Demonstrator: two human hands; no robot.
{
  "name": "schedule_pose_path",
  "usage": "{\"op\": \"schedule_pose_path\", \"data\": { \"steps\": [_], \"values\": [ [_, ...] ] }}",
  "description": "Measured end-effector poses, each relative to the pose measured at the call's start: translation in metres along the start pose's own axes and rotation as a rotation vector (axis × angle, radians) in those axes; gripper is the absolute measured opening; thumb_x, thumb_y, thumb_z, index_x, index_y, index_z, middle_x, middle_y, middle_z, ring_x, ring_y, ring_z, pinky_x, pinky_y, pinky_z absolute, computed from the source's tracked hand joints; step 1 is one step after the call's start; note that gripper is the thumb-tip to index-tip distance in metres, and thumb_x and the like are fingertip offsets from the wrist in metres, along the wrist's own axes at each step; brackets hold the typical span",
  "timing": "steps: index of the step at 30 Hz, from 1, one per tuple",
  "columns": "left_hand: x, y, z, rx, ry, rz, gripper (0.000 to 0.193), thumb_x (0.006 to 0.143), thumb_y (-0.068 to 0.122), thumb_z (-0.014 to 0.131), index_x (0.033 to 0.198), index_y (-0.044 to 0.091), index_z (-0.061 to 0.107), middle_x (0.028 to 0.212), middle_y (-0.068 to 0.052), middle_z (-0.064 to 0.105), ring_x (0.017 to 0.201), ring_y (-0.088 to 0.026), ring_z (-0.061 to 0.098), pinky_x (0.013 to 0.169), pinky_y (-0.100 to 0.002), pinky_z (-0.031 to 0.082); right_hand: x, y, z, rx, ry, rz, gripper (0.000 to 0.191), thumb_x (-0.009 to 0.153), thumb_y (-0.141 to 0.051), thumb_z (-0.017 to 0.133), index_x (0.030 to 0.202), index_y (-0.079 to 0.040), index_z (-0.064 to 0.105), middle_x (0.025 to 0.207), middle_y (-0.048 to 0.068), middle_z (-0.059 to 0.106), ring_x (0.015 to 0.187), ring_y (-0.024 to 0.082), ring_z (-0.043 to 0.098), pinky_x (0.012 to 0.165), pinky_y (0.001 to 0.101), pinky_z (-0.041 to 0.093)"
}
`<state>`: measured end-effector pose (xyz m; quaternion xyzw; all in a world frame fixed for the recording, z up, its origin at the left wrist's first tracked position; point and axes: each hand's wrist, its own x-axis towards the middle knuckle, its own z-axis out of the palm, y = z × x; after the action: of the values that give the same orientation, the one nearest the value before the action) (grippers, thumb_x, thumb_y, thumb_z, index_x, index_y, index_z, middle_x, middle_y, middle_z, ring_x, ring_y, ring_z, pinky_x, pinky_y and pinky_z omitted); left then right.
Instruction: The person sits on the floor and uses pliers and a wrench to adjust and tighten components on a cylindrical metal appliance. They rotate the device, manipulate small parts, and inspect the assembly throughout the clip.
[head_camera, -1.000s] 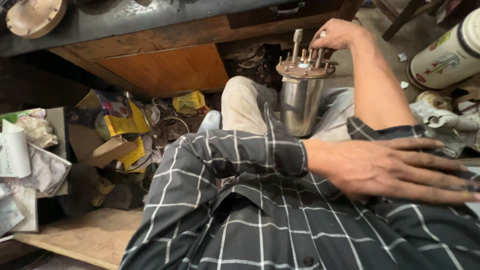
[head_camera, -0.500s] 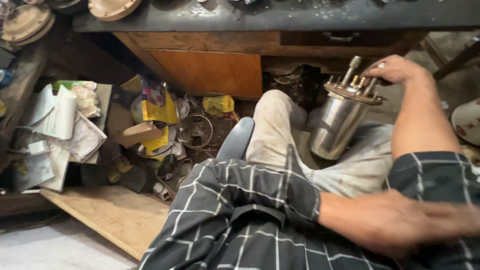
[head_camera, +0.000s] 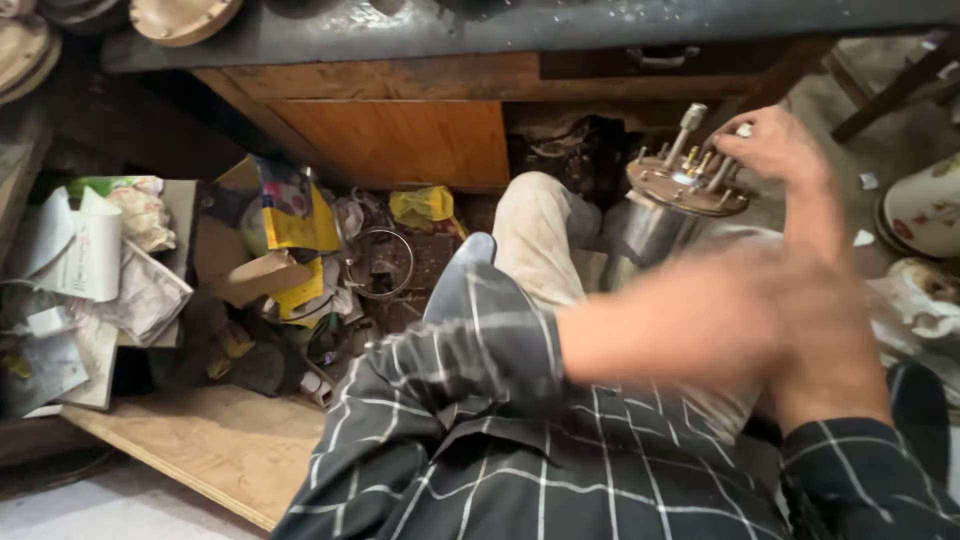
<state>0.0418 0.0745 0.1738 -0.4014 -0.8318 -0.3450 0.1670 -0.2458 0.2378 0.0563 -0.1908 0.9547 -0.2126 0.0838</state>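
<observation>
The right hand (head_camera: 775, 145) has its fingers closed on the small fittings that stick up from the lid of the metal canister (head_camera: 665, 215), while the left hand (head_camera: 750, 325) is too blurred to tell whether it is open or closed (it holds nothing that can be made out). Starting from the left edge of the view: a heap of crumpled papers (head_camera: 85, 275) lies on the floor beside a pale wooden board (head_camera: 190, 450), then a clutter of yellow packets (head_camera: 290, 225) and a wire ring (head_camera: 380, 262) sits below the orange cabinet door (head_camera: 400, 140) under the dark bench (head_camera: 500, 30). In the middle, the person's knee in light trousers (head_camera: 540, 235) rises above the checked shirt (head_camera: 520, 440). The canister stands tilted just beside that knee, between the legs, its brown lid facing up and to the left. Compared with a second ago, the left forearm has swept from low across the lap to higher and further across, now hiding the lower part of the canister; the right hand has stayed on the lid fittings throughout, and the view has swung so the canister sits further right. That suggests the work on the lid is still in hand, with the canister steadied by the one grip.
</observation>
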Motion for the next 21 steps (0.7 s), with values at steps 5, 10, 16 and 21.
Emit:
{"op": "schedule_pose_path", "data": {
  "steps": [5,10,16,21],
  "values": [
    [0.005,-0.124,0.006,0.558,0.124,-0.152,0.101,0.07,0.064,0.078,0.15,0.014,0.04,0.147,-0.021,0.05,0.136,-0.043,0.047,0.116,-0.066,0.031,-0.076,-0.029,-0.005,0.032,0.162,-0.073,0.028,0.093,-0.029,0.07,0.114,-0.013,0.079,0.091,0.024,0.071,0.085,0.043,0.069,0.074,0.0487,0.053],
    [0.024,-0.158,0.033,0.325,-0.275,-0.238,0.119,0.067,0.07,0.082,0.156,0.009,0.032,0.13,-0.016,0.056,0.114,-0.037,0.056,0.095,-0.052,0.045,-0.132,-0.057,-0.005,0.069,0.19,-0.123,0.03,0.098,-0.029,0.068,0.111,-0.002,0.072,0.094,0.026,0.069,0.089,0.046,0.068,0.073,0.0511,0.051],
    [0.021,-0.195,0.088,0.379,-0.164,-0.114,0.1,0.066,0.046,0.083,0.147,0.0,0.045,0.123,-0.013,0.059,0.108,-0.032,0.058,0.091,-0.043,0.049,-0.184,-0.091,-0.033,-0.164,0.274,-0.324,0.053,0.101,-0.04,0.074,0.128,0.003,0.059,0.106,0.023,0.069,0.104,0.041,0.067,0.09,0.0498,0.052],
    [0.034,-0.234,0.122,0.311,-0.036,0.027,0.077,0.083,0.046,0.085,0.143,0.009,0.054,0.133,-0.015,0.058,0.113,-0.033,0.056,0.094,-0.044,0.049,-0.2,-0.16,-0.047,-0.323,0.39,-0.552,0.071,0.081,-0.053,0.079,0.126,-0.001,0.064,0.116,0.022,0.067,0.107,0.038,0.066,0.088,0.0472,0.054]
  ]
}}
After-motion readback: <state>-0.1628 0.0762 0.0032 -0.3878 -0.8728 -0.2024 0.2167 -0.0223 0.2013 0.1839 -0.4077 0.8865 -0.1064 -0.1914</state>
